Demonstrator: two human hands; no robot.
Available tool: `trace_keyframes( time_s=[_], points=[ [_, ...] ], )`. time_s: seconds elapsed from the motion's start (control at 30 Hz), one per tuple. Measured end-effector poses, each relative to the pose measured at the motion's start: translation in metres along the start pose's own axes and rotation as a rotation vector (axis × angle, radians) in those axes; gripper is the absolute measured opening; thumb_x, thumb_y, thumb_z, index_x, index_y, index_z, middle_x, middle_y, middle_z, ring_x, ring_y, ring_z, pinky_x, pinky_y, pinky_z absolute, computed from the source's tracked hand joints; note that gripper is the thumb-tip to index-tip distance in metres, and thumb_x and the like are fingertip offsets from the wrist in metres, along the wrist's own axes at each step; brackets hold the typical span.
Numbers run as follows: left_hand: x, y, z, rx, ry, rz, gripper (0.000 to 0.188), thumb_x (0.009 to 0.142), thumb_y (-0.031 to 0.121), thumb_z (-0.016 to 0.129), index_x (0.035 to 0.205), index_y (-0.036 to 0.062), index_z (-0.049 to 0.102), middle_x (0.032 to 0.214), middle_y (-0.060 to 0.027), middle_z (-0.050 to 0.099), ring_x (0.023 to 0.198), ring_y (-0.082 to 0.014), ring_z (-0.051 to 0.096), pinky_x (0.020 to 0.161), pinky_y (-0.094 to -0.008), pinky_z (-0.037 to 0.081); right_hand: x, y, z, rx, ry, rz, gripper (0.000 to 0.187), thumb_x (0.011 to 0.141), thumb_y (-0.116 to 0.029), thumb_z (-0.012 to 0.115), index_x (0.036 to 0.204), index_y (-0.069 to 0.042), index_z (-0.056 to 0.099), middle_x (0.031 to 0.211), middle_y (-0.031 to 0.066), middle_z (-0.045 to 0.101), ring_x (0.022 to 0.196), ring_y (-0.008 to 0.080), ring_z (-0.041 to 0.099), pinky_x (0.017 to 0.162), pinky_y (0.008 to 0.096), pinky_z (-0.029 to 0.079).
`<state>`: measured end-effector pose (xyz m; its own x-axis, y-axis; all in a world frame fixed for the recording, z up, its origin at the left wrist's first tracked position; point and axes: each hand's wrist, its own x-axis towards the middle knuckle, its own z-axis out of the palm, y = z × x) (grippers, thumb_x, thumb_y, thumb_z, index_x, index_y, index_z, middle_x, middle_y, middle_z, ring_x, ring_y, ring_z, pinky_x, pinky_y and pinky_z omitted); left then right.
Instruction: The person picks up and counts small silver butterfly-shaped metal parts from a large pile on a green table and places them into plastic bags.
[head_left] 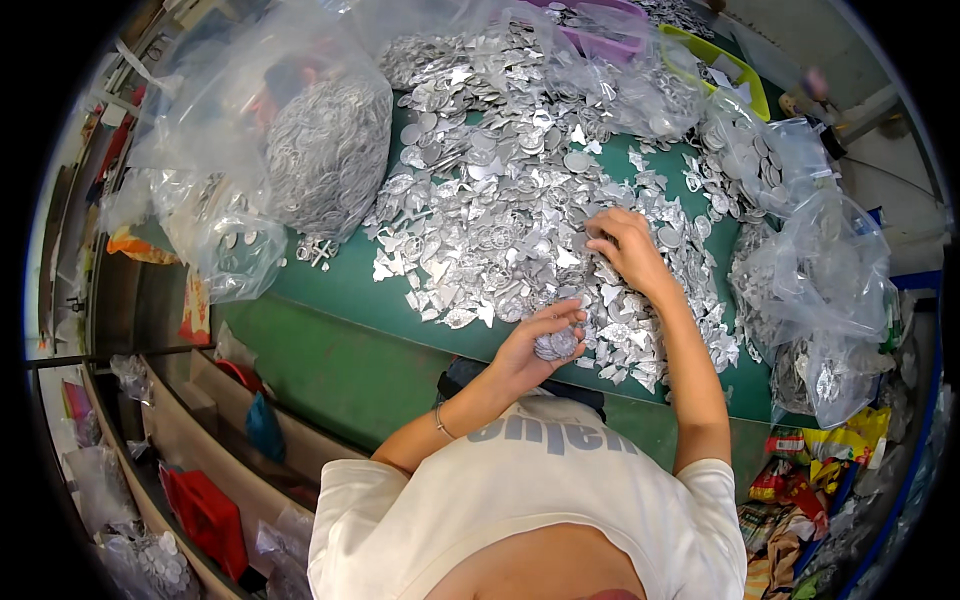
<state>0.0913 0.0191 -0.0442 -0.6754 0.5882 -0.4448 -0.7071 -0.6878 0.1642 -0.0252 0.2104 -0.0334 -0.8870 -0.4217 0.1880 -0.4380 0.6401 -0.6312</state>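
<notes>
Small flat silver-coloured metal pieces [490, 235] lie heaped over a green table [330, 290]; discs, leaf-like and pointed shapes show among them. At the near edge of the heap my left hand [525, 355] cups a small cluster of rounded metal pieces [556, 345], its fingers curled round them. Farther forward and to the right, my right hand [630, 248] reaches into the heap with fingers bent and drawn together. Its fingertips are down among the pieces, and whatever they pinch is too small to make out.
A bulging clear bag of metal pieces [330, 150] stands at the left. More clear bags [825, 260] line the right side. A purple basket [610, 40] and a yellow-green basket [755, 85] sit at the far right. Compartments with bags [205, 515] are at lower left.
</notes>
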Motion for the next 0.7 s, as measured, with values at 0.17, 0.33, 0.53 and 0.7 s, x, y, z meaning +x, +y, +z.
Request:
trace_keyframes(
  time_s=[0.17,0.33,0.53,0.7],
  points=[
    [-0.004,0.0,0.002,0.026,0.009,-0.001,0.037,0.083,0.004,0.053,0.12,0.0037,0.047,0.105,-0.0081,0.054,0.09,-0.0178,0.054,0.079,-0.0344,0.048,-0.009,-0.019,0.0,-0.241,0.103,-0.167,0.017,0.077,-0.013,0.062,0.092,-0.004,0.064,0.088,0.0082,0.063,0.087,0.0251,0.055,0.089,0.0377,0.035],
    [-0.004,-0.001,0.004,0.043,0.008,-0.001,0.036,0.084,0.005,0.052,0.12,0.0034,0.048,0.104,-0.0065,0.054,0.087,-0.0145,0.054,0.079,-0.0322,0.048,-0.004,-0.001,0.007,-0.184,0.263,-0.091,0.012,0.082,-0.01,0.058,0.089,-0.001,0.063,0.083,0.0088,0.064,0.075,0.0243,0.058,0.077,0.0335,0.043],
    [-0.003,0.001,0.001,0.021,-0.021,0.008,0.043,0.084,0.007,0.052,0.126,0.0052,0.042,0.115,-0.0098,0.052,0.094,-0.02,0.054,0.08,-0.0358,0.048,-0.015,-0.011,-0.003,0.645,0.524,0.407,0.016,0.085,-0.008,0.056,0.095,0.003,0.061,0.08,0.0051,0.065,0.069,0.0085,0.055,0.064,0.0236,0.043],
    [-0.001,0.009,0.021,-0.079,-0.055,-0.041,0.045,0.089,0.02,0.052,0.13,0.0068,0.039,0.123,-0.01,0.05,0.102,-0.0232,0.055,0.084,-0.0384,0.049,-0.058,-0.059,0.002,0.982,0.083,0.515,0.016,0.084,-0.007,0.059,0.097,0.0,0.061,0.082,0.002,0.063,0.07,0.0049,0.055,0.062,0.0205,0.044]
  ],
)
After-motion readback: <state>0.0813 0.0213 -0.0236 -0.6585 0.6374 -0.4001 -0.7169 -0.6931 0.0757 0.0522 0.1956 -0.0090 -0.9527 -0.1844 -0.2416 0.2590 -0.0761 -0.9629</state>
